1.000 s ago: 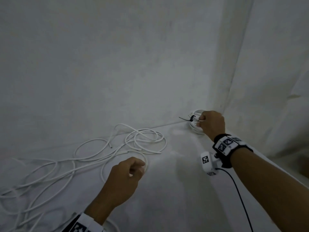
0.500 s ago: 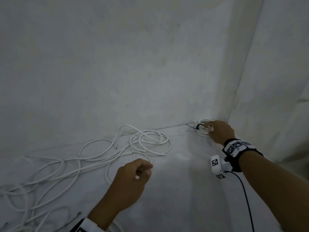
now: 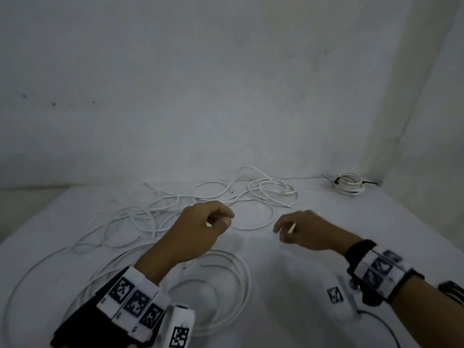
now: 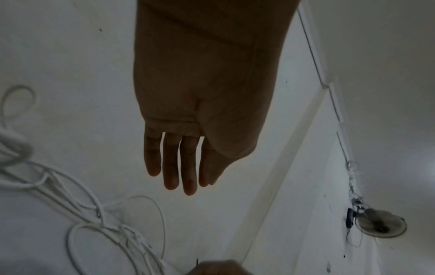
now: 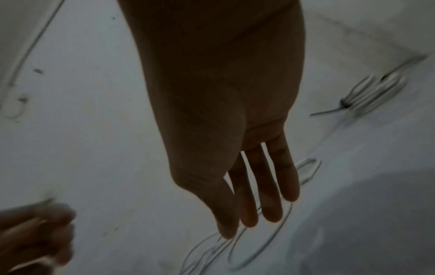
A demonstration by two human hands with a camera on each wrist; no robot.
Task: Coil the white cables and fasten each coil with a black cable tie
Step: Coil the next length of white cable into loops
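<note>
My left hand [image 3: 198, 229] and right hand [image 3: 305, 231] hover relaxed, holding nothing; loose white cables [image 3: 263, 194] sprawl just beyond my fingertips, the tied coil [image 3: 349, 184] well off right.

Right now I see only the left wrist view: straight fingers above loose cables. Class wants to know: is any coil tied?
Observer: Yes. One coil lies in the far right corner, with a black tie on it.
Operator: Is the right hand on that coil?
Observer: No. The right hand hovers well apart from it, beside the left hand. Its wrist view shows straight fingers holding nothing.
</note>
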